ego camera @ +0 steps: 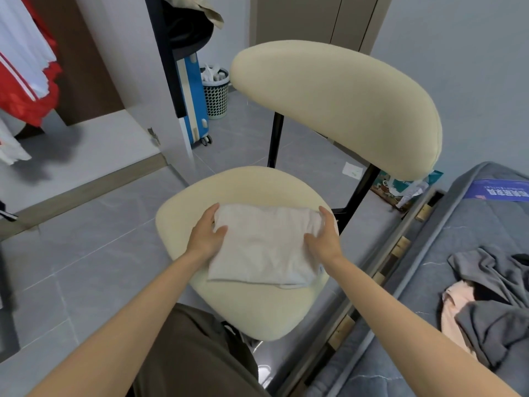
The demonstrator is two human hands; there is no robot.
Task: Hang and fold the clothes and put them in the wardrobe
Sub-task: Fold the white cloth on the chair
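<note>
A folded white garment (263,247) lies on the seat of a cream chair (246,313). My left hand (207,233) grips its left edge, thumb on top and fingers at the far corner. My right hand (325,236) holds the right edge the same way, thumb on the cloth. At the far left stands the open wardrobe (94,133), with red and white clothes (25,75) hanging inside. A loose pile of grey and peach clothes (486,305) lies on the bed at the right.
The chair's padded backrest (337,107) rises behind the seat. A grey mattress (446,253) sits close on the right. A blue suitcase (193,98) and a perforated bin (216,93) stand behind the wardrobe door. Paper scraps lie on the tiled floor (86,253).
</note>
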